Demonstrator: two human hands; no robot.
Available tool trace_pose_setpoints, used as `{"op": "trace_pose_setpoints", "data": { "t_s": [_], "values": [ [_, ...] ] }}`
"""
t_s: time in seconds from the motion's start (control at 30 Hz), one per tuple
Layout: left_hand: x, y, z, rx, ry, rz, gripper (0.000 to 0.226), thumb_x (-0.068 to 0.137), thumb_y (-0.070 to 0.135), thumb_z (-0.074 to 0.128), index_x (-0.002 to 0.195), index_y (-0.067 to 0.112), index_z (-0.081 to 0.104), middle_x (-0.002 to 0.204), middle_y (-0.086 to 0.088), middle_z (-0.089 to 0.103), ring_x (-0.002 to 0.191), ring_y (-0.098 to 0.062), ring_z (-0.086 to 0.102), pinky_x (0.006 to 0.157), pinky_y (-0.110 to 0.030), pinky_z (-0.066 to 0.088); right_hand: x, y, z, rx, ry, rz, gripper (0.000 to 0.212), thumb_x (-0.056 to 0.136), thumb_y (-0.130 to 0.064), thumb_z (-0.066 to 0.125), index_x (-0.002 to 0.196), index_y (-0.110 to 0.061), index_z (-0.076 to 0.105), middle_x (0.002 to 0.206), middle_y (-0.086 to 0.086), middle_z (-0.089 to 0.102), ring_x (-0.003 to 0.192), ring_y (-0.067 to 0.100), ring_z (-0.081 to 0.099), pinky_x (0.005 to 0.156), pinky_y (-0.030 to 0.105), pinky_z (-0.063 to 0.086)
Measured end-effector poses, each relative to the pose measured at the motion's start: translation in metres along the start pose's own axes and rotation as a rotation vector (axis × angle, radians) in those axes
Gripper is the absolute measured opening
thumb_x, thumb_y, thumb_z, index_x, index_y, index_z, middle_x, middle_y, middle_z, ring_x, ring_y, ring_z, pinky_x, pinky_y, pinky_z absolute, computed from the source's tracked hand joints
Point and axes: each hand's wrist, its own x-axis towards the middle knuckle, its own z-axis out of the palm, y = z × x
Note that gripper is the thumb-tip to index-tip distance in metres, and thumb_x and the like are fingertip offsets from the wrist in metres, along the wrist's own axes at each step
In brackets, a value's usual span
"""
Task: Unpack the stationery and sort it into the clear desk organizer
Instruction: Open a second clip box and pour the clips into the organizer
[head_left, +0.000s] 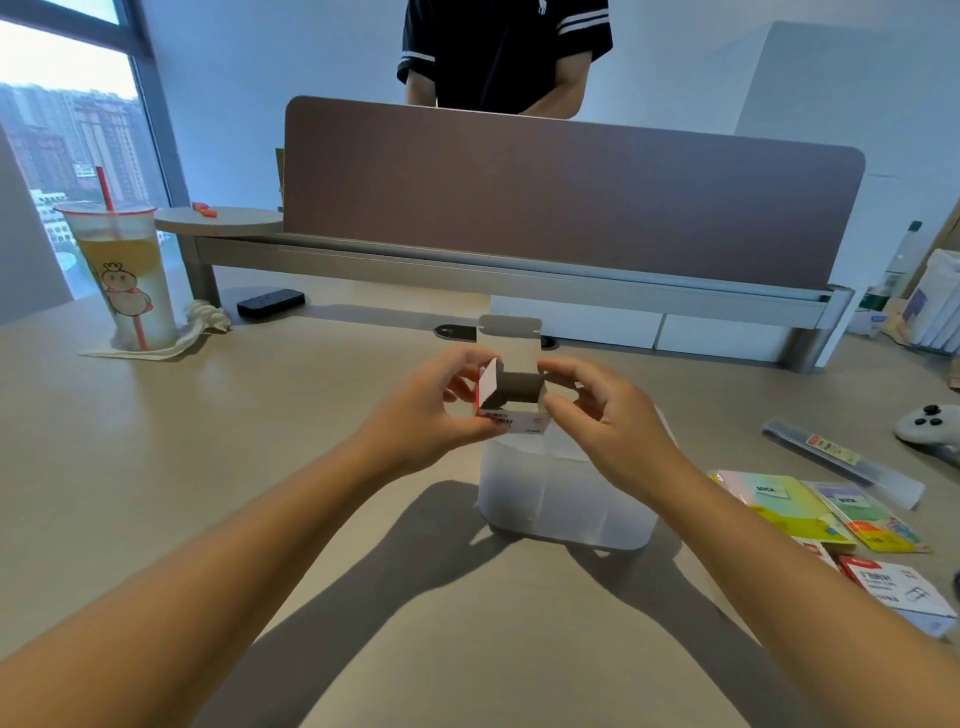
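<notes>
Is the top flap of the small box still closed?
No: the small cardboard box, held by the left hand and right hand, has its flap standing up.

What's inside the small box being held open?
The small cardboard box, held by the left hand and right hand, shows only shadowed inner walls; its bottom is hidden, so contents can't be seen.

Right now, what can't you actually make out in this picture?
- Small box, head view: flap open, inside in shadow, contents unknown.
- Clear organizer: top hidden by both hands, compartments unseen.
- Box label: print too small to read.
- White controller: cut by right edge.
- Person behind divider: cut by top edge.
</notes>
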Motion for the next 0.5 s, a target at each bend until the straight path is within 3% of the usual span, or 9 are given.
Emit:
{"op": "trace_pose_setpoints", "data": {
  "t_s": [0.1, 0.2, 0.27, 0.37, 0.43, 0.5],
  "values": [
    [-0.02, -0.003, -0.01, 0.044, 0.122, -0.076, 0.049, 0.076, 0.016, 0.068, 0.121, 0.015, 0.046, 0.103, 0.006, 0.048, 0.09, -0.008, 0.048, 0.074, -0.007, 0.039, -0.008, -0.002, 0.001, -0.148, 0.024, -0.069, 0.041, 0.089, -0.03, 0.049, 0.128, -0.018, 0.046, 0.133, 0.002, 0.049, 0.107, 0.002, 0.038, 0.088, 0.013, 0.033],
    [-0.046, -0.01, -0.022, 0.058, 0.212, -0.181, 0.05, 0.077, 0.017, 0.066, 0.122, 0.013, 0.046, 0.102, 0.003, 0.049, 0.089, -0.012, 0.05, 0.071, -0.01, 0.041, -0.025, -0.011, 0.005, -0.236, 0.019, -0.171, 0.048, 0.081, -0.033, 0.046, 0.124, -0.012, 0.051, 0.128, 0.008, 0.054, 0.109, 0.01, 0.044, 0.09, 0.009, 0.028],
    [-0.065, -0.016, -0.026, 0.071, 0.231, -0.262, 0.048, 0.078, 0.018, 0.065, 0.121, 0.013, 0.046, 0.1, 0.003, 0.049, 0.086, -0.012, 0.051, 0.067, -0.012, 0.042, -0.043, -0.016, 0.012, -0.32, -0.001, -0.301, 0.043, 0.08, -0.029, 0.05, 0.116, -0.006, 0.057, 0.117, 0.014, 0.061, 0.105, 0.024, 0.057, 0.094, 0.019, 0.033],
    [-0.09, -0.03, -0.023, 0.098, 0.222, -0.38, 0.046, 0.079, 0.019, 0.065, 0.12, 0.013, 0.046, 0.101, 0.0, 0.052, 0.084, -0.013, 0.052, 0.071, -0.02, 0.044, -0.073, -0.017, 0.028, -0.356, -0.103, -0.396, 0.038, 0.08, -0.026, 0.048, 0.109, -0.005, 0.062, 0.105, 0.013, 0.067, 0.094, 0.027, 0.065, 0.083, 0.028, 0.047],
    [-0.102, -0.04, -0.02, 0.147, 0.196, -0.459, 0.047, 0.08, 0.022, 0.064, 0.122, 0.014, 0.045, 0.107, -0.004, 0.055, 0.089, -0.016, 0.051, 0.077, -0.025, 0.043, -0.087, -0.017, 0.037, -0.351, -0.214, -0.34, 0.037, 0.085, -0.025, 0.051, 0.117, -0.01, 0.058, 0.119, 0.01, 0.062, 0.108, 0.023, 0.06, 0.089, 0.031, 0.049],
    [-0.108, -0.047, -0.018, 0.219, 0.189, -0.495, 0.049, 0.081, 0.024, 0.064, 0.124, 0.013, 0.044, 0.114, -0.009, 0.057, 0.091, -0.017, 0.05, 0.079, -0.027, 0.041, -0.097, -0.012, 0.04, -0.357, -0.363, -0.242, 0.042, 0.09, -0.03, 0.049, 0.13, -0.018, 0.046, 0.138, 0.001, 0.045, 0.126, 0.015, 0.043, 0.101, 0.024, 0.036]
  ]
}}
